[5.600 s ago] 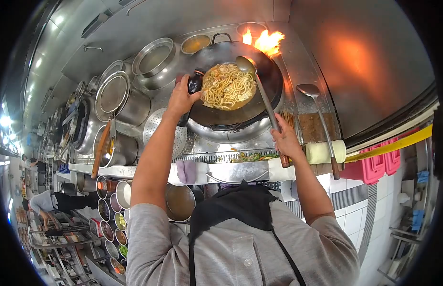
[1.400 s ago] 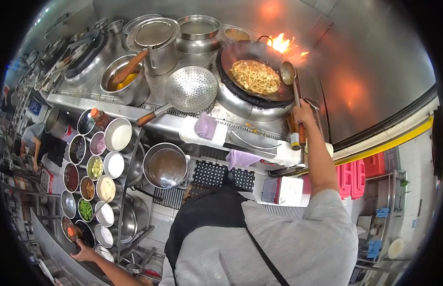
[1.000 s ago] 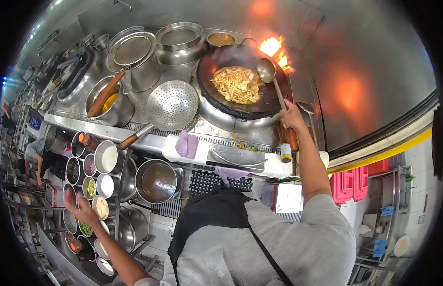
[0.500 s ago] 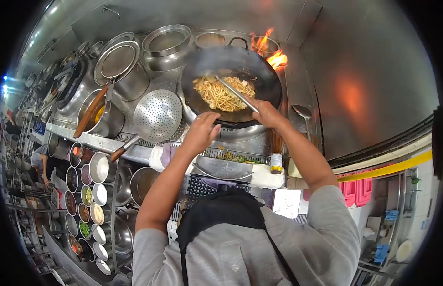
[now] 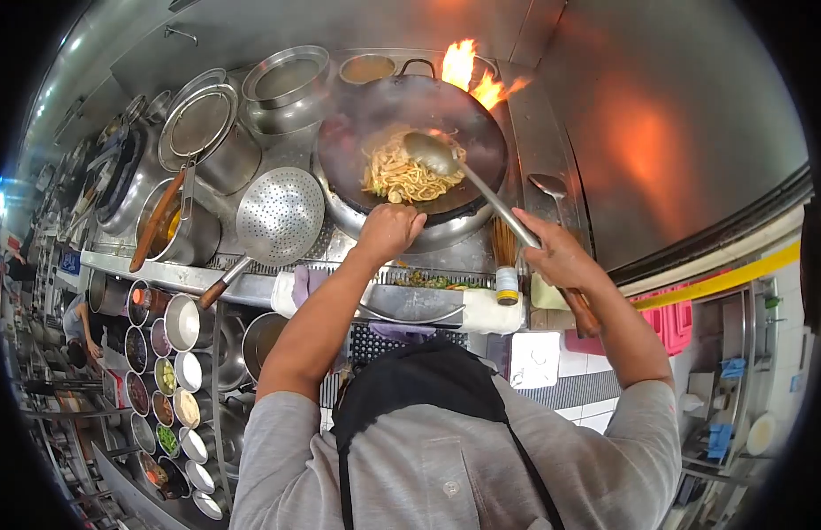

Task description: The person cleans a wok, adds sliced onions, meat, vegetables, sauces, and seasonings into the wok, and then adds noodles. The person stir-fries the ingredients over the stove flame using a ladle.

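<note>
Over the stove sits a dark wok (image 5: 477, 146), holding a heap of brown sauced noodles (image 5: 402, 172) with steam rising. My left hand (image 5: 391, 234) is closed at the wok's near edge; the part it grips is hidden under the fingers. A long metal ladle (image 5: 435, 153) with a wooden handle end slants across the wok. Wrapped round its shaft is my right hand (image 5: 556, 254), to the right of the wok, with the ladle's bowl over the noodles.
Flames (image 5: 468, 71) rise behind the wok's right side. Left of it rest a perforated skimmer (image 5: 280, 216) and a metal pot (image 5: 198, 238) with tools inside. Several ingredient containers (image 5: 182, 321) stand lower left. A bundle of thin sticks (image 5: 504, 243) and a spoon (image 5: 547, 185) lie on the right.
My left hand has gone from loosely spread to closed at the wok's near edge. My right hand has drawn back to the right, and the ladle's bowl has turned. The flames are larger.
</note>
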The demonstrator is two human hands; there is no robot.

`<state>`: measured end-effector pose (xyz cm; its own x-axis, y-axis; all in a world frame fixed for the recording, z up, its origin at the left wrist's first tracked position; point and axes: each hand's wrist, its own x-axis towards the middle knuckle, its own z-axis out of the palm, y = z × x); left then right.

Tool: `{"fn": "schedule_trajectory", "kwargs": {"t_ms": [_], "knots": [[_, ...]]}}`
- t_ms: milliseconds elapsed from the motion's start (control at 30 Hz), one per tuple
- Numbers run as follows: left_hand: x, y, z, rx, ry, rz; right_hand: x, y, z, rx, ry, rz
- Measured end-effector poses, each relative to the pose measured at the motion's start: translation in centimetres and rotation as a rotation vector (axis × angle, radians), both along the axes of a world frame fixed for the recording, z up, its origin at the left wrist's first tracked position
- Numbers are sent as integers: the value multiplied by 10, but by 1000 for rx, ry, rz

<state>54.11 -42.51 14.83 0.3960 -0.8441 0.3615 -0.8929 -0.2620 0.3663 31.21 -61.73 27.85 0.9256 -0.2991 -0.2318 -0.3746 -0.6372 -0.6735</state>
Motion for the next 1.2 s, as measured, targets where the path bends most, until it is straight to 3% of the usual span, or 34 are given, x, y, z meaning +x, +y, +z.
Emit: {"fn": "schedule_trajectory", "kwargs": {"t_ms": [33,100,133,200,233,333,433,567,633,767,867,1000,1067,1200], "knots": [[-8,2,7,-65,-11,11,-6,5,2,1,3,-5],[-22,7,33,-144,-55,35,-14,10,3,-97,-184,348],[-26,11,37,-138,-51,25,-15,14,-4,-90,-182,338],[-35,21,39,-175,-67,42,-6,24,-24,-358,-97,352],[-40,28,32,-170,-76,27,6,38,-13,-329,50,263],[-78,60,8,-161,-47,0,20,51,-24,-419,41,127],[-100,89,28,-161,-28,-40,18,64,3,-389,83,124],[-38,51,64,-101,-85,30,22,61,-4,-329,-13,290],[-26,40,51,-167,-46,26,38,66,-5,-427,123,277],[-69,72,27,-134,-35,-4,49,66,-20,-496,45,125],[-74,87,32,-183,-28,-69,30,79,14,-351,63,107],[-23,47,63,-73,17,2,21,80,16,-221,7,307],[-20,39,47,-99,25,11,39,87,12,-377,220,199],[-73,79,25,-108,-48,-14,36,75,-10,-357,29,95]]}}
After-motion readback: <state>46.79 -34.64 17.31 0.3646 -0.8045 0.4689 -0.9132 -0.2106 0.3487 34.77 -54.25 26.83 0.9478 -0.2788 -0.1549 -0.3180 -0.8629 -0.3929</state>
